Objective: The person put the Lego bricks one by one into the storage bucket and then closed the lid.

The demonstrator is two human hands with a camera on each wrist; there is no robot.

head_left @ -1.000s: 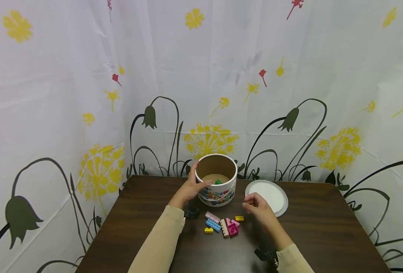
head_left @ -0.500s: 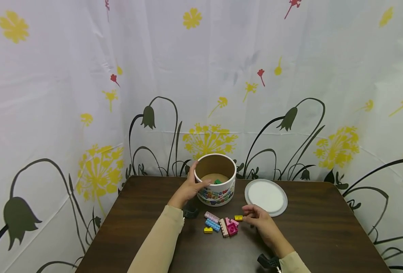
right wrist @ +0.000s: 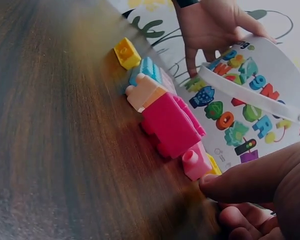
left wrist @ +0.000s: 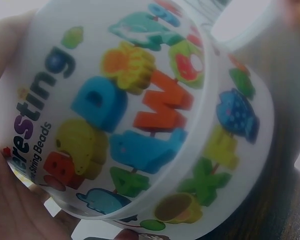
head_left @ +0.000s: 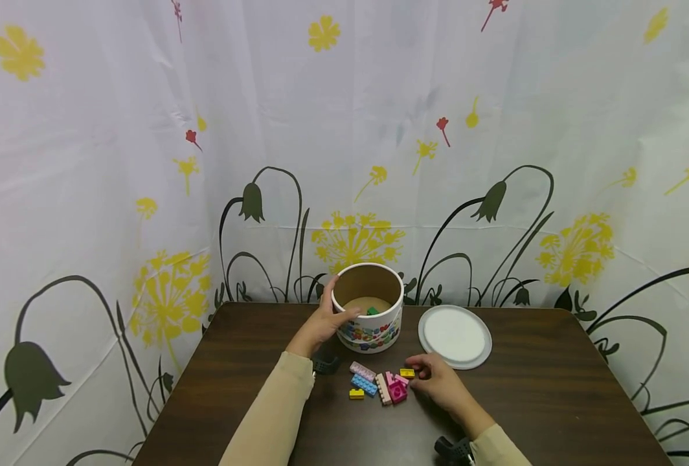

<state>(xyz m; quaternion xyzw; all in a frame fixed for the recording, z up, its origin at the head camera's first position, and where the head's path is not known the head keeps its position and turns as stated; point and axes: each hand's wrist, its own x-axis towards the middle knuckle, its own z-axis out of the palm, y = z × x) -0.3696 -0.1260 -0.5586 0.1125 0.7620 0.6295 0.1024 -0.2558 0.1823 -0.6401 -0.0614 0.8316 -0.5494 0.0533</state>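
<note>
My left hand [head_left: 324, 323] grips the white bucket [head_left: 373, 333], thumb over its rim and fingers round the outside. The left wrist view shows the bucket's printed letters and animals [left wrist: 150, 110]. Inside lies a green brick [head_left: 372, 311]. My right hand [head_left: 446, 388] is at the right end of a pile of toy building bricks, index finger and thumb apart beside a yellow brick [head_left: 406, 373]. In the right wrist view its thumb tip [right wrist: 210, 184] is right by a pink brick [right wrist: 196, 161], with the yellow brick partly hidden behind.
Nearby lie a magenta brick [head_left: 398, 392], a cream brick [head_left: 383, 389], a blue brick [head_left: 364, 384], a pale pink brick [head_left: 362, 371] and a second yellow brick [head_left: 356, 393]. A round white lid [head_left: 484, 353] rests behind my right hand. A patterned curtain [head_left: 344, 129] hangs behind the table [head_left: 554, 388].
My right hand has come down and left from near the lid to the yellow brick at the pile. My left hand stays on the bucket, and the bricks lie as before.
</note>
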